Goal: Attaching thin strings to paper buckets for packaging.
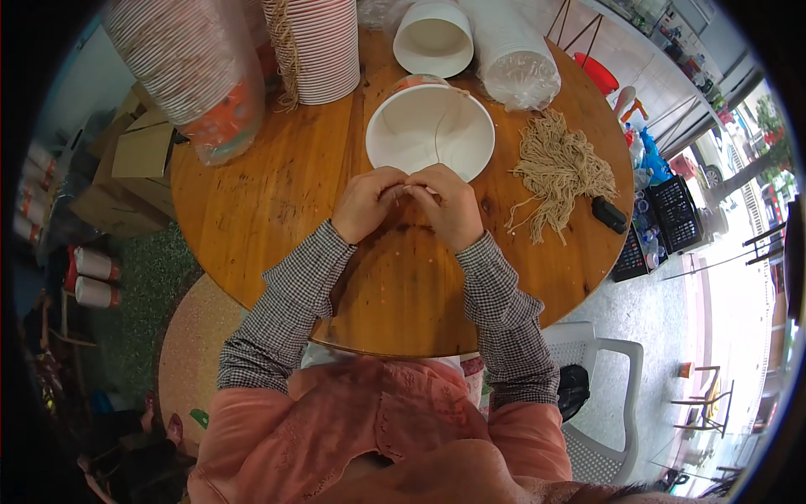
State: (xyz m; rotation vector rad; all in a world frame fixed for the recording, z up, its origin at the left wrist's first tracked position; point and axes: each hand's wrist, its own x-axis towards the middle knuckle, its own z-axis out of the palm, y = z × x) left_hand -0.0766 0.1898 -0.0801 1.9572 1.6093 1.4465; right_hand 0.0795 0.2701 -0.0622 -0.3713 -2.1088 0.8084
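A white paper bucket lies tipped on the wooden table, its mouth facing me. A thin tan cord runs inside it, down over the near rim to my fingers. Just in front of that rim, my left hand and my right hand meet, both closed in a pinch. A small pale bit of the cord shows between the fingertips; the rest is hidden by the fingers. To the right of my right hand lies a loose bundle of tan cords, with a small black object beside it.
Tall stacks of white buckets, one plastic-wrapped and one hung with cords, stand at the table's far left. Another bucket and a wrapped stack lie behind. A white plastic chair is at the right, cardboard boxes at the left.
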